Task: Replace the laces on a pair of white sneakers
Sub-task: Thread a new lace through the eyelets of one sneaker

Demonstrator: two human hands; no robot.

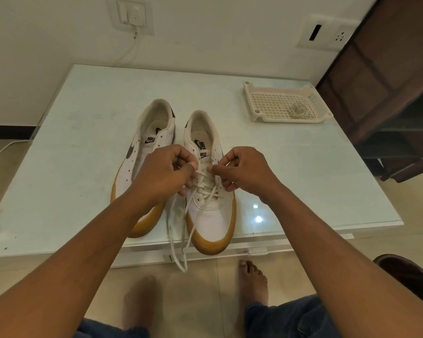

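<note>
Left hand (164,172) and right hand (242,167) each pinch the lace (205,189) of the half-laced sneaker (213,215); the other sneaker (152,132) seemingly awaits lacing.

Pale table (83,167), perhaps glass-topped, unlaced sneaker (143,154) beside part-laced sneaker (211,215), perforated tray (288,120) apart

The table (83,142) has a glossy, glass-like top that mirrors light spots near its front edge. The sneakers (213,215) have smooth white uppers and matt tan rubber soles. The lace (178,230) is flat woven cloth. The tray (288,119), near the far right corner, is matt perforated plastic.
</note>
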